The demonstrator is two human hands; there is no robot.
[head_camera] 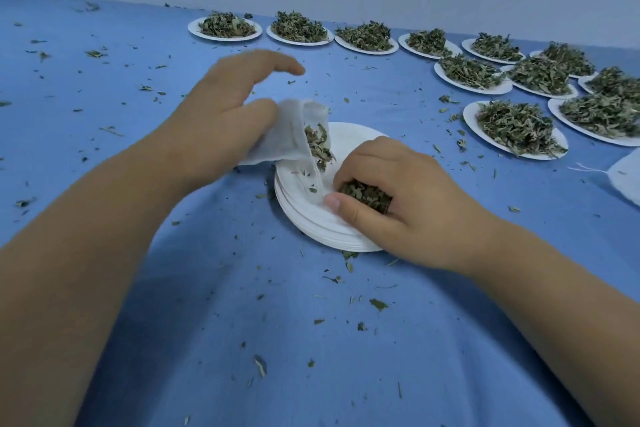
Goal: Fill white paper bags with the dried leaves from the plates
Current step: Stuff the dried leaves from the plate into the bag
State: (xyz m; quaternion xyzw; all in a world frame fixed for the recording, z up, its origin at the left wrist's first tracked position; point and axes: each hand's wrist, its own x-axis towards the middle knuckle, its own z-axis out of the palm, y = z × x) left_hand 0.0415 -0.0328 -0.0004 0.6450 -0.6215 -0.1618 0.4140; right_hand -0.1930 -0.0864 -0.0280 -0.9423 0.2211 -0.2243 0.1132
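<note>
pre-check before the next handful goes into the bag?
1. Left hand holds white bag: ok.
2. Bag mouth open toward right hand: ok, some leaves already sit in it.
3. Right hand grips a clump of dried leaves: ok.
4. Bag sits over the plate stack, so spills land there: ok.
5. Room left in bag: cannot tell.
6. Full plates waiting at right: ok.

There are no words, numbers or signs to read here. The plates (311,215), the bag (277,139) and the blue cloth (242,322) are all plain.
</note>
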